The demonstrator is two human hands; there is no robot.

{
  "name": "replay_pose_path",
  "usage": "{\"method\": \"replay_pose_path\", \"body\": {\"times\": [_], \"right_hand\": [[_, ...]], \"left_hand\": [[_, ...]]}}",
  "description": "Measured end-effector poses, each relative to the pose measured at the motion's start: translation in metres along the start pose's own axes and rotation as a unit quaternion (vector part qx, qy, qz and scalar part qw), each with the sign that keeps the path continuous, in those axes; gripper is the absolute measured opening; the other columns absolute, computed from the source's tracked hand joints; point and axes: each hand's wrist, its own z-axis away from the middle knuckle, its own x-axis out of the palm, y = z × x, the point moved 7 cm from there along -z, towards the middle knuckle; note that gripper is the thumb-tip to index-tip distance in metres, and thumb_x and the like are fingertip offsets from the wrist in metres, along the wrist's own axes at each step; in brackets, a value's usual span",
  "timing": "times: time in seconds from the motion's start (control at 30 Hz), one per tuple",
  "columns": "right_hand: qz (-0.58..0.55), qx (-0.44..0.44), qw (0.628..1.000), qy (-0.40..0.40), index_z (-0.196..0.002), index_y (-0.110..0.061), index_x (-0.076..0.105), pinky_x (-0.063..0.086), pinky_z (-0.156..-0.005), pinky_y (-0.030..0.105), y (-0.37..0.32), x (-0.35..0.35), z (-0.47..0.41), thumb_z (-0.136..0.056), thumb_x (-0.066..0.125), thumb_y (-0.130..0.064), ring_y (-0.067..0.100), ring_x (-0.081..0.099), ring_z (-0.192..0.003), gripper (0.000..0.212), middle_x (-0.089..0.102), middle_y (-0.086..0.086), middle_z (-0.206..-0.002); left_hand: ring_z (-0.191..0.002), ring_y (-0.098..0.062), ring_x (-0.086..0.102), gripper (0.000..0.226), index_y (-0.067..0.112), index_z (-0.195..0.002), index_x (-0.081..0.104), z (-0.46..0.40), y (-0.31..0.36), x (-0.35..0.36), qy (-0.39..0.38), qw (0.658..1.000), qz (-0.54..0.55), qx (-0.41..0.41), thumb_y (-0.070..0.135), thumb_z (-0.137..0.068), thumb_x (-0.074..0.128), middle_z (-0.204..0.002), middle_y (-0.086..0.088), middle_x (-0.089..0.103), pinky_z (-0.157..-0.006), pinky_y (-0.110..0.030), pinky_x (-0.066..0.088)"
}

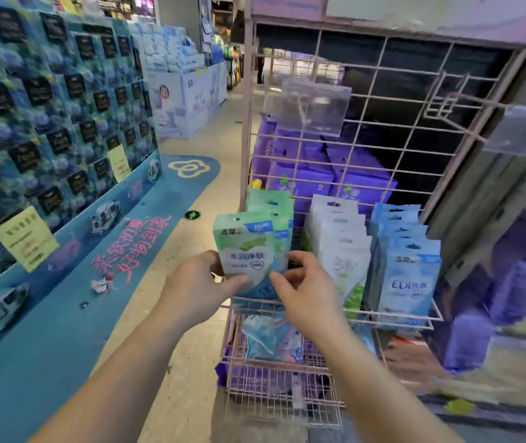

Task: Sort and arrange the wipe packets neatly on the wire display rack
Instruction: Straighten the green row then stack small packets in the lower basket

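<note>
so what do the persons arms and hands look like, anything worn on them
Both arms are bare from the bottom of the frame up to the hands: no sleeves, gloves, watch, bracelets or rings show. The left hand and right hand show short, unpainted-looking nails, though the picture is a little soft for fine detail. No markings or tattoos can be seen on either forearm.

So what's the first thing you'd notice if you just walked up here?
Probably the two hands in the middle: the left hand and the right hand both hold a green wipe packet at the front of the pink wire rack. Next to it stand rows of white packets and blue packets, with big purple packs behind.
</note>
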Motion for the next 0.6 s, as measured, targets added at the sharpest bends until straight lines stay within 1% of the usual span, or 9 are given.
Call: {"method": "replay_pose_path", "body": {"times": [0.07,0.13,0.17,0.23,0.3,0.37,0.43,0.5,0.6], "right_hand": [[-0.002,0.004,1.000,0.006,-0.135,-0.026,0.044,0.053,-0.076,0.027,0.001,0.001,-0.003,-0.084,0.066,-0.044,0.009,0.064,-0.090,0.058,0.065,-0.006,-0.105],[0.000,0.001,1.000,0.008,-0.140,-0.025,0.041,0.055,-0.085,0.031,0.000,0.001,-0.006,-0.084,0.066,-0.045,0.011,0.063,-0.100,0.065,0.064,-0.008,-0.117],[0.010,0.005,1.000,-0.001,-0.140,-0.025,0.040,0.054,-0.083,0.028,0.000,0.002,-0.007,-0.085,0.065,-0.043,0.010,0.062,-0.102,0.064,0.064,-0.010,-0.118],[0.033,0.021,0.998,-0.041,-0.133,-0.025,0.046,0.047,-0.070,0.019,0.000,0.007,-0.006,-0.087,0.064,-0.041,0.007,0.059,-0.092,0.052,0.062,-0.014,-0.104],[0.016,0.046,0.996,-0.069,-0.125,-0.028,0.050,0.043,-0.066,0.020,0.002,0.011,-0.008,-0.084,0.066,-0.044,0.007,0.058,-0.089,0.047,0.061,-0.016,-0.098],[-0.034,0.062,0.994,-0.079,-0.125,-0.032,0.049,0.050,-0.076,0.024,0.004,0.016,-0.016,-0.076,0.071,-0.049,0.007,0.062,-0.097,0.056,0.067,-0.017,-0.106],[-0.088,0.081,0.989,-0.092,-0.127,-0.034,0.049,0.054,-0.090,0.035,0.007,0.022,-0.028,-0.063,0.076,-0.056,0.009,0.065,-0.101,0.073,0.070,-0.014,-0.109],[-0.151,0.103,0.976,-0.121,-0.127,-0.034,0.049,0.054,-0.094,0.042,0.010,0.030,-0.038,-0.050,0.082,-0.057,0.013,0.068,-0.102,0.087,0.072,-0.010,-0.110],[-0.213,0.103,0.960,-0.153,-0.124,-0.028,0.052,0.054,-0.094,0.045,0.009,0.039,-0.045,-0.049,0.088,-0.044,0.019,0.069,-0.104,0.085,0.073,-0.001,-0.112]], "left_hand": [[-0.076,-0.012,0.057,0.018,0.028,-0.088,0.063,-0.004,0.002,-0.001,0.001,1.000,0.004,0.012,0.042,-0.079,0.069,-0.073,0.017,0.061,-0.061,-0.026,0.039],[-0.083,-0.017,0.063,0.022,0.025,-0.097,0.070,-0.010,0.006,0.005,-0.015,0.999,0.013,0.037,0.039,-0.079,0.069,-0.084,0.010,0.070,-0.069,-0.030,0.049],[-0.088,-0.020,0.065,0.024,0.026,-0.099,0.070,-0.012,0.008,0.009,-0.025,0.998,0.011,0.048,0.040,-0.079,0.068,-0.090,0.007,0.073,-0.076,-0.034,0.051],[-0.093,-0.023,0.064,0.026,0.025,-0.096,0.068,-0.013,0.015,0.015,-0.026,0.996,-0.034,0.073,0.045,-0.079,0.066,-0.094,0.002,0.073,-0.081,-0.038,0.050],[-0.097,-0.024,0.062,0.035,0.025,-0.098,0.065,-0.014,0.022,0.016,0.004,0.991,-0.103,0.089,0.052,-0.076,0.065,-0.100,0.001,0.071,-0.083,-0.037,0.048],[-0.104,-0.025,0.059,0.055,0.026,-0.115,0.056,-0.018,0.018,0.018,0.007,0.993,-0.098,0.070,0.055,-0.070,0.066,-0.110,0.002,0.068,-0.085,-0.037,0.044],[-0.116,-0.024,0.054,0.077,0.031,-0.132,0.039,-0.023,0.013,0.027,-0.065,0.995,-0.057,0.046,0.056,-0.066,0.067,-0.121,0.006,0.062,-0.098,-0.041,0.038],[-0.126,-0.023,0.046,0.080,0.037,-0.137,0.032,-0.024,0.017,0.038,-0.144,0.986,-0.051,0.069,0.052,-0.066,0.066,-0.128,0.007,0.055,-0.110,-0.053,0.023],[-0.135,-0.021,0.034,0.076,0.045,-0.136,0.032,-0.024,0.022,0.044,-0.177,0.979,-0.006,0.101,0.047,-0.066,0.063,-0.137,0.009,0.045,-0.113,-0.061,0.009]]}}
